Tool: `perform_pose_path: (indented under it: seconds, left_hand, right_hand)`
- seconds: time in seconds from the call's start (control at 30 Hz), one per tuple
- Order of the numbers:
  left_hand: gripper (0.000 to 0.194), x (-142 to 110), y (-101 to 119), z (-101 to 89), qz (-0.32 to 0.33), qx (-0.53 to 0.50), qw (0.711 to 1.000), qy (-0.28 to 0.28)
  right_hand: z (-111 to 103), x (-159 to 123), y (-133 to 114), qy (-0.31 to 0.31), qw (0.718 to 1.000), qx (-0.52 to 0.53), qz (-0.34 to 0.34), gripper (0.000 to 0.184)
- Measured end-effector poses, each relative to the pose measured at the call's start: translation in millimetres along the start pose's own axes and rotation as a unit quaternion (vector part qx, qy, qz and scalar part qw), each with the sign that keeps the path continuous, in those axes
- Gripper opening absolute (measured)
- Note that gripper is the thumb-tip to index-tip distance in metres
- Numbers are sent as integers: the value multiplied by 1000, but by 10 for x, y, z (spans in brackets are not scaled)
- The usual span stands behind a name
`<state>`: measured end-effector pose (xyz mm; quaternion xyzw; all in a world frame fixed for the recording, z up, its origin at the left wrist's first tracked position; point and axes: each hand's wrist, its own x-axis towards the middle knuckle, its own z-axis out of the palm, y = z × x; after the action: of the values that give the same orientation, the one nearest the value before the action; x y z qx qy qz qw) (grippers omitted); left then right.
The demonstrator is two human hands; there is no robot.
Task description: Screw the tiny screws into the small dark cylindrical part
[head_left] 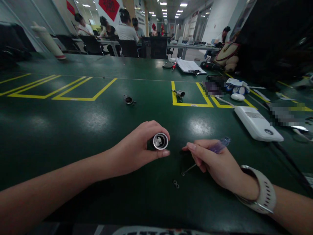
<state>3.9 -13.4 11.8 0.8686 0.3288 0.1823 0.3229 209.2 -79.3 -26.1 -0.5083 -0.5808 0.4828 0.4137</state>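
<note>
Between thumb and fingers, my left hand [139, 147] grips a metal cylindrical housing [160, 141], its round open end facing me and pale parts showing inside. My right hand [212, 156] is closed around a screwdriver with a clear purple handle [221, 145]. Its thin shaft slants down to the left, and a small ring-shaped part [183, 174] shows at the tip; whether it is on the tip or on the table I cannot tell. Just below lie a few small dark rings [175, 184] on the green table.
Two similar metal housings [128, 99] [180, 94] lie farther back, one by yellow tape [193, 105]. At right sit a white power bank [258, 124] with a cable, a white mouse-like object [237, 97] and gloves [237, 86]. Papers [190, 66] lie behind; people sit at far tables.
</note>
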Motion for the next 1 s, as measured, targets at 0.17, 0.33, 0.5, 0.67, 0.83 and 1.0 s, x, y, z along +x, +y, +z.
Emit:
perform_pose_path:
  seconds: [0.17, 0.33, 0.5, 0.67, 0.83, 1.0]
  left_hand:
    - [24, -23, -46, 29, -68, -60, 996, 9]
    - [38, -23, 18, 85, -165, -295, 941, -28]
    - [45, -42, 122, 140, -243, -384, 890, -45]
    - [48, -53, 170, 192, -262, -394, 881, -28]
    - [47, -55, 184, 199, -261, -387, 884, -20]
    - [38, -56, 169, 244, -232, -336, 913, -8]
  right_hand:
    - [66, -112, -95, -39, 958, -180, -222, 36]
    - [64, -162, -113, -32, 883, -270, -381, 23]
    - [30, -203, -159, -1, 850, -289, -440, 12]
    - [78, -215, -134, 12, 843, -318, -433, 12]
    - [116, -202, -108, 16, 844, -342, -413, 16]
    - [138, -199, -112, 17, 832, -369, -414, 19]
